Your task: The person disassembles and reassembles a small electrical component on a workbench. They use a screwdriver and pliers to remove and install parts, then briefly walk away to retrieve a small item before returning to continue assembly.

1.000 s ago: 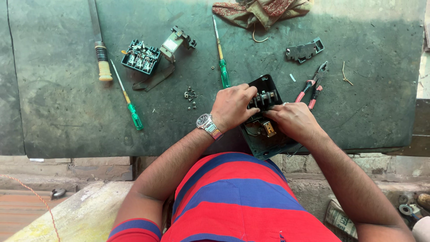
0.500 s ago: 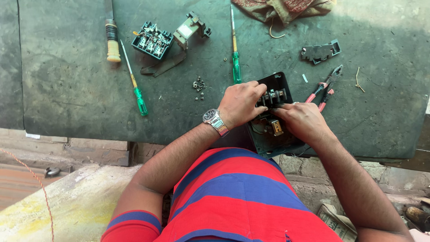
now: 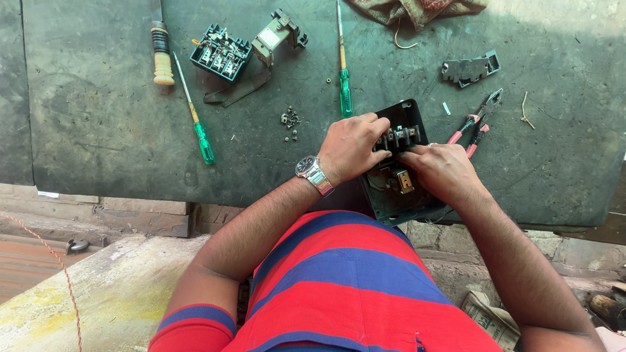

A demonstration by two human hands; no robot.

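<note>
1. Head view looks straight down: the left hand (image 3: pixel 352 146) curls over the near-left part of a black switch box (image 3: pixel 398 189), its fingertips pinched on the dark terminal block (image 3: pixel 398 138) set in the box's far half.
2. Its partner, the right hand (image 3: pixel 443 171), lies just beside it, fingers pressed together, their tips meeting the same terminal block from the right; whether they grip it or only steady it I cannot tell.
3. That box sits at the near edge of the green bench (image 3: pixel 104 130), partly overhanging it, directly under both hands.
4. By my judgement the box is rigid moulded plastic, fairly light, with small metal contacts and a brass-coloured part (image 3: pixel 404 181) inside that would bend or slip loose; the outer walls look the safest place to hold, not the fittings.
5. Just beyond the right hand lie red-handled pliers (image 3: pixel 475 122); farther out, a grey metal bracket (image 3: pixel 471 69).
6. Just beyond the left hand stands a green-handled screwdriver (image 3: pixel 343 91), with a cluster of loose screws (image 3: pixel 289 120) to its left.
7. Well to the left lie a second green screwdriver (image 3: pixel 197 124), a wooden-handled tool (image 3: pixel 160 55), a blue-green contact block (image 3: pixel 220 52) and a small metal coil unit (image 3: pixel 279 34).
</note>
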